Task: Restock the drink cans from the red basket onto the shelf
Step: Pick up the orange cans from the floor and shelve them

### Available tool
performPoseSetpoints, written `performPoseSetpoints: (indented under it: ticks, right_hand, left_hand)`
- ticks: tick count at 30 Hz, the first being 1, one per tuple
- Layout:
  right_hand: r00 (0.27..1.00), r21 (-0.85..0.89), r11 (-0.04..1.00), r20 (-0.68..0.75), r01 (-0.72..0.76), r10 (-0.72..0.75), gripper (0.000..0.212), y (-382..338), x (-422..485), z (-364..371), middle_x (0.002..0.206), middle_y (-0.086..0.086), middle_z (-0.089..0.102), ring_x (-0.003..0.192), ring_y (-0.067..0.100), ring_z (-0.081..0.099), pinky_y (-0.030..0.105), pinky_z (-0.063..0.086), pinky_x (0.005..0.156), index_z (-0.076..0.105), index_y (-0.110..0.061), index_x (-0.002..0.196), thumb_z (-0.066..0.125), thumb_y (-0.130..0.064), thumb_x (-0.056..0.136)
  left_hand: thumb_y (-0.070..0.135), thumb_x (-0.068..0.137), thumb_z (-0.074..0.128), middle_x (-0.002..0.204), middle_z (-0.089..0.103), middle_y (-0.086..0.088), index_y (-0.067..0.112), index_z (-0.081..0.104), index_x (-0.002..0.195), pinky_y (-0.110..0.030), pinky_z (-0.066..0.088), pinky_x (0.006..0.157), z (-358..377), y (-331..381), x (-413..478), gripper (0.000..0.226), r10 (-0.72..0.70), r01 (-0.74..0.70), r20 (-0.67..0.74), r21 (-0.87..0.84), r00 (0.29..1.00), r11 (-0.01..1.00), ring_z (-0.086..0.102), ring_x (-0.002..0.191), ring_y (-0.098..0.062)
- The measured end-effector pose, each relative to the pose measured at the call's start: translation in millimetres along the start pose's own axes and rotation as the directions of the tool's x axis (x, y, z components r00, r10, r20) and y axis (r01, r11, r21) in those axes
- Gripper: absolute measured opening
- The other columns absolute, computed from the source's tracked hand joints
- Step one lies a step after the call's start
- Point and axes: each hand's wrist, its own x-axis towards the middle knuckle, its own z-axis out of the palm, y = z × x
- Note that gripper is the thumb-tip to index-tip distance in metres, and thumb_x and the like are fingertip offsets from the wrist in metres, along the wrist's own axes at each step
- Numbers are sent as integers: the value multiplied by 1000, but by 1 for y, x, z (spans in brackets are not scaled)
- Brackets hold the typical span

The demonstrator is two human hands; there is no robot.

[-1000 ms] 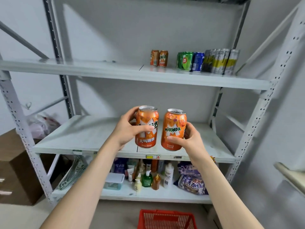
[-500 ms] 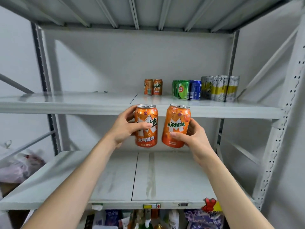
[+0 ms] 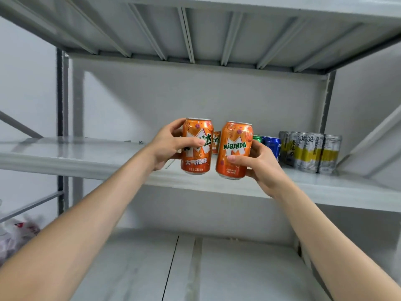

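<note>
While left hand (image 3: 167, 146) and right hand (image 3: 261, 165) grip their orange cans (image 3: 196, 148), placement likely needs a twelve-o'clock reach onto the shelf (image 3: 86, 158).

Low on my left I see a crumpled white plastic bag (image 3: 15, 237) with red print, partly cut off by the frame edge. Off to the right stands a wrapped pack of silver-and-yellow cans (image 3: 310, 153), upright, with a blue can (image 3: 272, 144) just beside it on its left and a green can (image 3: 257, 138) next to that, both partly hidden. Behind everything I have a plain grey wall (image 3: 195, 101).
</note>
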Motion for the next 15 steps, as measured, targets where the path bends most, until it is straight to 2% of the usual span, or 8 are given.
performPoseSetpoints:
  ticks: [2,5,9,15]
  right_hand:
    - [1000,-14,1000,11,-15,15,69,3,21,-1,114,0,65,106,20,63,42,54,89,50,-18,125,83,-10,65]
    - [999,-29,999,-3,-41,41,66,12,53,-2,115,2,64,106,21,62,42,54,88,49,-16,126,81,-5,70]
    - [998,-32,998,-16,-60,60,61,23,94,-3,107,0,65,97,17,63,34,53,75,50,-16,122,80,0,71]
    - [994,-99,990,-33,-104,102,54,44,162,-6,103,0,66,95,19,63,36,53,74,53,-21,106,82,2,67]
  left_hand:
    - [22,60,84,121,64,-4,23,51,135,-48,54,90,-4,-4,22,82,-11,11,-1,20,1000,1000,63,109,-25]
    - [24,57,86,125,62,-5,24,46,140,-50,53,92,-10,-15,57,92,-35,35,6,42,999,999,62,111,-27]
    - [14,65,86,125,62,-5,24,48,138,-47,55,86,-18,-37,105,83,-66,64,33,72,997,995,61,113,-28]
    - [8,66,86,124,60,-6,27,48,136,-48,55,86,-23,-73,169,82,-126,122,48,86,991,989,60,113,-28]
